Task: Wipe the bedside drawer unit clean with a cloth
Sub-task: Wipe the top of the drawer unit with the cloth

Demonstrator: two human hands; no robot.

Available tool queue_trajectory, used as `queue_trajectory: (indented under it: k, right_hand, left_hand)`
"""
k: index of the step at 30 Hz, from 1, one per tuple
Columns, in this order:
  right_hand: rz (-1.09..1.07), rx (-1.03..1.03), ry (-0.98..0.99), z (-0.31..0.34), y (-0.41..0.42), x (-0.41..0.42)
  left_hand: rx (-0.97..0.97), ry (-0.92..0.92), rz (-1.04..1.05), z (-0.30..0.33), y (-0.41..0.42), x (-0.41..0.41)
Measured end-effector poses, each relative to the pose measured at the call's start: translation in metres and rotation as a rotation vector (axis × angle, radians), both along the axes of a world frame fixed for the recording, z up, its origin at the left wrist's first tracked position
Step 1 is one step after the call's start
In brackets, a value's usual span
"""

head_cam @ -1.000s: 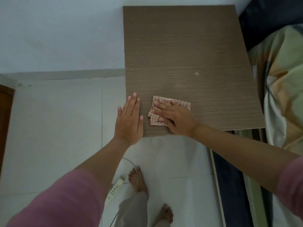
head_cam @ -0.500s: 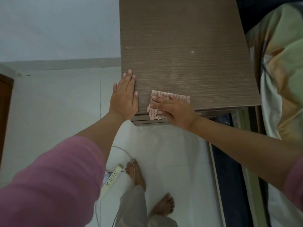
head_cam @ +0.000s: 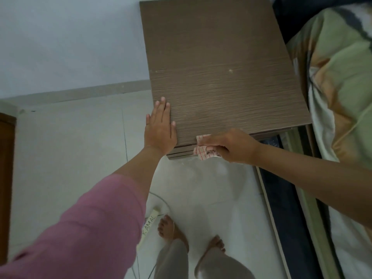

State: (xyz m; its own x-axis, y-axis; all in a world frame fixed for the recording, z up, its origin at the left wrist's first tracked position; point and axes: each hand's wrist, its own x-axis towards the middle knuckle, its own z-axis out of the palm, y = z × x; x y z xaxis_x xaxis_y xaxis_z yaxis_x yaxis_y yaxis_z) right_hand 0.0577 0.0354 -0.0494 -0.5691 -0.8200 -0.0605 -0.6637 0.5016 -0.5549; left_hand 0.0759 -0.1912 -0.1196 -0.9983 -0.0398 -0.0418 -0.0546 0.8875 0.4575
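Note:
The bedside drawer unit (head_cam: pixel 217 63) has a brown wood-grain top and fills the upper middle of the view. My left hand (head_cam: pixel 161 129) lies flat with straight fingers on the top's front left corner. My right hand (head_cam: pixel 231 147) grips a white cloth with red checks (head_cam: pixel 202 153) and holds it against the unit's front edge, just below the top. Most of the cloth is hidden under my fingers. The drawer fronts are seen only as thin strips under the top.
A bed with a green and orange blanket (head_cam: pixel 338 81) runs along the right, its dark frame (head_cam: pixel 281 198) close to the unit. White tiled floor (head_cam: pixel 70 148) lies to the left. My bare feet (head_cam: pixel 171 230) and a labelled power strip (head_cam: pixel 150 220) are below.
My right hand has slid the cloth off the top's front area and down over the front edge, curling round it. My left hand stays flat on the front left corner.

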Motion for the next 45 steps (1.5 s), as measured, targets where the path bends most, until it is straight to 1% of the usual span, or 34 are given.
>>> queue_trajectory:
  k: [5,8,12,16,20,24,28,33,35,38,41,45]
  right_hand:
    - [-0.138,-0.029,-0.001,0.021,-0.007,-0.022]
    - [-0.163,-0.018,0.016,0.029,-0.021,-0.047]
    - [-0.153,-0.041,0.038,0.036,-0.048,-0.097]
    - [-0.133,-0.095,0.105,0.029,-0.068,-0.153]
    - [-0.15,-0.151,0.063,0.011,-0.084,-0.215]
    - [-0.13,-0.181,0.078,0.003,-0.113,-0.282]
    - [-0.086,-0.225,0.069,-0.005,-0.156,-0.343]
    - [0.098,-0.066,0.103,-0.018,-0.204,-0.4]
    - [0.154,-0.019,0.115,-0.027,-0.213,-0.417]
    - [0.174,0.007,0.15,-0.041,-0.216,-0.435]
    - [0.186,-0.043,0.15,-0.054,-0.215,-0.439]
    - [0.119,-0.109,0.054,-0.06,-0.217,-0.433]
  left_hand:
    - [-0.083,-0.106,-0.033,0.01,-0.001,-0.002]
    - [-0.087,-0.161,-0.027,0.016,-0.001,-0.001]
    - [-0.065,-0.16,0.05,0.023,-0.005,-0.015]
    - [-0.091,-0.154,0.11,0.022,-0.016,-0.066]
    - [-0.096,-0.143,0.183,0.016,-0.017,-0.124]
    - [-0.073,-0.113,0.237,0.012,-0.014,-0.138]
    - [-0.042,-0.15,0.243,0.013,-0.014,-0.14]
    - [-0.039,-0.211,0.23,0.013,-0.016,-0.142]
    - [-0.037,-0.219,0.225,0.013,-0.017,-0.141]
    - [-0.032,-0.229,0.23,0.013,-0.018,-0.141]
    - [-0.033,-0.238,0.242,0.012,-0.019,-0.142]
    - [-0.038,-0.241,0.246,0.014,-0.019,-0.143]
